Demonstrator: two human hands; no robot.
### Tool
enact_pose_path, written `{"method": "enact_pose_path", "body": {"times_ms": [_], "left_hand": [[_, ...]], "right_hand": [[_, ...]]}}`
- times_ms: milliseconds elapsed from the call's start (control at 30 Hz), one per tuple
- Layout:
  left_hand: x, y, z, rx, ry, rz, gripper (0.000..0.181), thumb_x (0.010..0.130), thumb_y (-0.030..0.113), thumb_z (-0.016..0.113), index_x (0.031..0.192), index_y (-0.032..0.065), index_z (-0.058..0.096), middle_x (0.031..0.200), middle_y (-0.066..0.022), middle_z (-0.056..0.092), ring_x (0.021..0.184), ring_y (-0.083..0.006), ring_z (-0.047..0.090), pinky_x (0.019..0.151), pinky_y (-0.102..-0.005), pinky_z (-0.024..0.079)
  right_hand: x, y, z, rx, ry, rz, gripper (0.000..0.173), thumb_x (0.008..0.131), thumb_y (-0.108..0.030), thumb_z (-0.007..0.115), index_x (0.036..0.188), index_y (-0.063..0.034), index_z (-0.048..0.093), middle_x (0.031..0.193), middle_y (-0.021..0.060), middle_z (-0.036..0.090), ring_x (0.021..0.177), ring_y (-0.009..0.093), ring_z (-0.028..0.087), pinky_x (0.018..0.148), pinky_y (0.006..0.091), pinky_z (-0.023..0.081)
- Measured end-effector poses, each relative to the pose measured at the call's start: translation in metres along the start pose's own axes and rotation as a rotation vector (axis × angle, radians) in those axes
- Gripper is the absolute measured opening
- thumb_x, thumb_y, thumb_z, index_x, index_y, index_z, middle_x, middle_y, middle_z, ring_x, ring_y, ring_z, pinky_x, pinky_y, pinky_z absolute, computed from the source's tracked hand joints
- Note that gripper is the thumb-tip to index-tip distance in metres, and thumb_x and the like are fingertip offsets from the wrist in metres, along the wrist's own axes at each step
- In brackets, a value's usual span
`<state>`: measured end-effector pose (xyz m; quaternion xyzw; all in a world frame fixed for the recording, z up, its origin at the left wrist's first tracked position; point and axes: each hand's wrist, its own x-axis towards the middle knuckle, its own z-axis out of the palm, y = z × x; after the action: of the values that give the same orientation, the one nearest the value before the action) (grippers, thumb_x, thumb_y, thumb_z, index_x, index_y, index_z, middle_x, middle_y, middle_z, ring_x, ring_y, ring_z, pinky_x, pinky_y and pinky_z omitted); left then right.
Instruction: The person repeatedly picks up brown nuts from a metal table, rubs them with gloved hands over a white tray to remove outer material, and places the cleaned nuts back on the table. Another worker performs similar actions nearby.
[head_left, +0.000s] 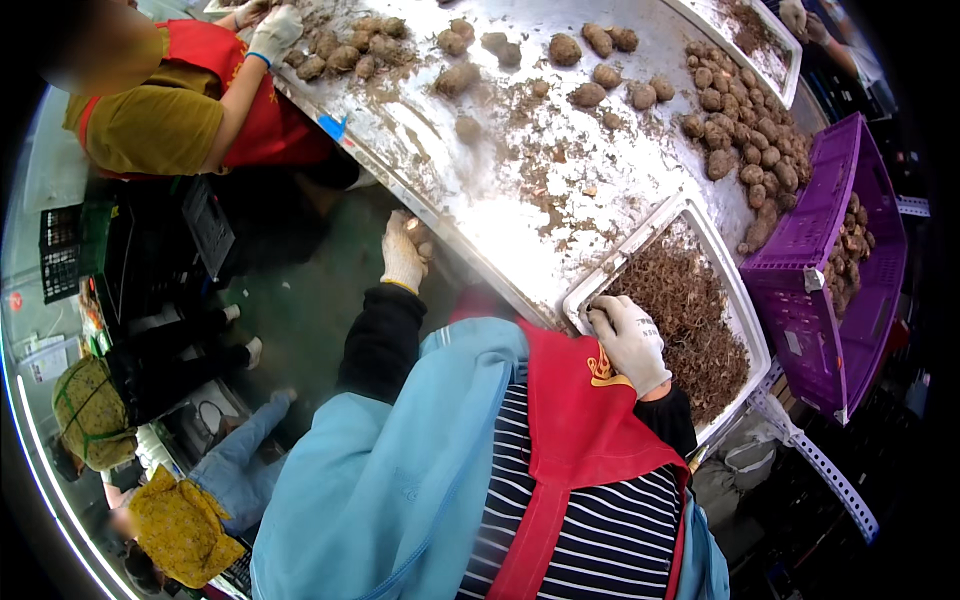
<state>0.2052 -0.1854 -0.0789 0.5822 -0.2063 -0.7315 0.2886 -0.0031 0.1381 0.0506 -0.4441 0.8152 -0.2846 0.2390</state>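
My left hand (403, 253), in a white knit glove with a yellow cuff edge, is beside the table's near edge. Its fingers close around a small brown tuber (415, 229), mostly covered by the glove. My right hand (631, 341), in a white glove bearing print, has its fingers bent at the near left corner of a white plastic tray (752, 322). A small dark spot shows at those fingertips; whether they grip something is unclear. Brown fibrous root trimmings (679, 307) fill the tray. Taro-like tubers (589, 95) lie scattered across the metal table (480, 180).
A large heap of tubers (750, 135) lies at the table's right, beside a purple plastic crate (795, 277) holding more. A co-worker in a red apron (262, 127) handles tubers at upper left. Dark crates (206, 225) and other people (187, 525) are at left.
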Motion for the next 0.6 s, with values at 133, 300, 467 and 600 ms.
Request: {"method": "enact_pose_path", "body": {"times_ms": [133, 300, 467, 600], "left_hand": [[0.021, -0.014, 0.000, 0.018, 0.033, 0.002, 0.032, 0.102, 0.042, 0.052, 0.091, 0.0135, 0.061, 0.066, 0.0007, 0.052, 0.045, -0.0120, 0.037, 0.040, -0.0279, 0.028], [0.062, -0.046, -0.001, -0.015, -0.096, 0.212, 0.025, 0.105, 0.033, 0.052, 0.104, 0.0127, 0.067, 0.088, -0.0044, 0.068, 0.065, -0.0154, 0.063, 0.046, -0.0278, 0.048], [0.006, -0.013, -0.005, -0.086, -0.025, -0.095, 0.040, 0.107, 0.043, 0.045, 0.106, 0.0092, 0.066, 0.084, -0.0069, 0.074, 0.041, -0.0095, 0.042, 0.034, -0.0225, 0.025], [-0.003, 0.002, -0.009, -0.078, -0.115, -0.152, 0.041, 0.104, 0.051, 0.055, 0.109, 0.0119, 0.068, 0.091, -0.0085, 0.075, 0.045, -0.0110, 0.046, 0.035, -0.0203, 0.029]], "right_hand": [[-0.006, 0.003, -0.002, -0.029, 0.032, -0.016, 0.017, 0.095, -0.016, 0.067, 0.108, -0.0066, 0.070, 0.097, 0.0132, 0.067, 0.090, 0.033, 0.068, 0.079, 0.0421, 0.054], [-0.009, 0.000, -0.006, 0.004, 0.038, 0.042, 0.018, 0.094, -0.016, 0.067, 0.109, -0.0063, 0.070, 0.098, 0.0134, 0.067, 0.091, 0.033, 0.068, 0.080, 0.0420, 0.054], [-0.011, 0.002, -0.006, 0.014, 0.046, 0.072, 0.018, 0.095, -0.016, 0.067, 0.108, -0.0056, 0.070, 0.098, 0.0139, 0.067, 0.091, 0.033, 0.067, 0.081, 0.0420, 0.054], [-0.006, 0.004, 0.000, -0.002, 0.039, 0.029, 0.016, 0.095, -0.015, 0.067, 0.108, -0.0062, 0.069, 0.097, 0.0129, 0.067, 0.089, 0.033, 0.067, 0.080, 0.0419, 0.053]]}}
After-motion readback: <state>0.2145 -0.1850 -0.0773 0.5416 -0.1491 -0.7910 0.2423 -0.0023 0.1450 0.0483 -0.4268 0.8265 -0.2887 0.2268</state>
